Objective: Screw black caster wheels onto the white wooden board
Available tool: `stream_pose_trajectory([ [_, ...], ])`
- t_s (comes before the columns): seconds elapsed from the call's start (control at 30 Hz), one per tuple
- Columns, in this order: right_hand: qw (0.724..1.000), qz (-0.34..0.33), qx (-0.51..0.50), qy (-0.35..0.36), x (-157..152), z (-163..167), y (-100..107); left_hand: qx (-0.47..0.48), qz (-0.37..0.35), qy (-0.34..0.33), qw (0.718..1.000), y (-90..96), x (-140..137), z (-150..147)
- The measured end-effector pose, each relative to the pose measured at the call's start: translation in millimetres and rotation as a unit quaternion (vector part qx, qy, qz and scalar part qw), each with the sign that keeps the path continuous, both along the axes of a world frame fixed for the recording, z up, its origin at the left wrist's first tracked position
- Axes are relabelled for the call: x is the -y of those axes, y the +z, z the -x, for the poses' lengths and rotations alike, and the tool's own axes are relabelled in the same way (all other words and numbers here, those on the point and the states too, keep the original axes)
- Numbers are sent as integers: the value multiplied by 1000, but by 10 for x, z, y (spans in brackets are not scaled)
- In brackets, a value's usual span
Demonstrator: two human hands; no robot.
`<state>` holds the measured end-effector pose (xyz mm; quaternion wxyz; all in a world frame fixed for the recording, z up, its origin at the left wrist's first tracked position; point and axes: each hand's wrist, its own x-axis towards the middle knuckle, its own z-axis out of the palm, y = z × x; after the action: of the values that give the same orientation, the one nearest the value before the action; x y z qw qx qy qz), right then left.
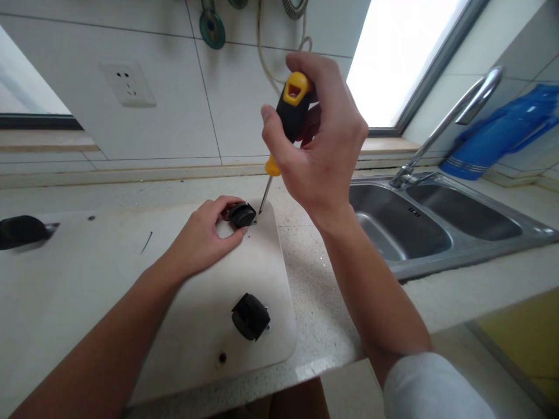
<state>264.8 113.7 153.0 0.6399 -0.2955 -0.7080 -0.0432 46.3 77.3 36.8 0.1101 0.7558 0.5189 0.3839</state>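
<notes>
In the head view my right hand [323,128] is closed around the black and yellow handle of a screwdriver [293,110]. Its shaft slants down, with the tip at the corner of a white board [209,302], beside a black caster wheel [243,215]. That caster is gripped between the thumb and fingers of my left hand [209,230], low against the board. Whether the tip sits in a screw head is too small to tell. A second black caster [250,317] stands on the board nearer to me, with a bit of its metal plate showing.
The board lies on a speckled countertop [305,262]. A thin dark pin-like piece [147,241] and another black object [24,231] are on the left. To the right are a steel double sink [441,256], its faucet [454,116] and a tilted-looking blue thermos [502,131].
</notes>
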Motion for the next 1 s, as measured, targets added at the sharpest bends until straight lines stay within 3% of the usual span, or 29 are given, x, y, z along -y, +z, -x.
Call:
stream_pose_trajectory([
  [1.0,996,57,69,-3,-9,113,-66,35,-17,-22,999,-53,-75,5],
])
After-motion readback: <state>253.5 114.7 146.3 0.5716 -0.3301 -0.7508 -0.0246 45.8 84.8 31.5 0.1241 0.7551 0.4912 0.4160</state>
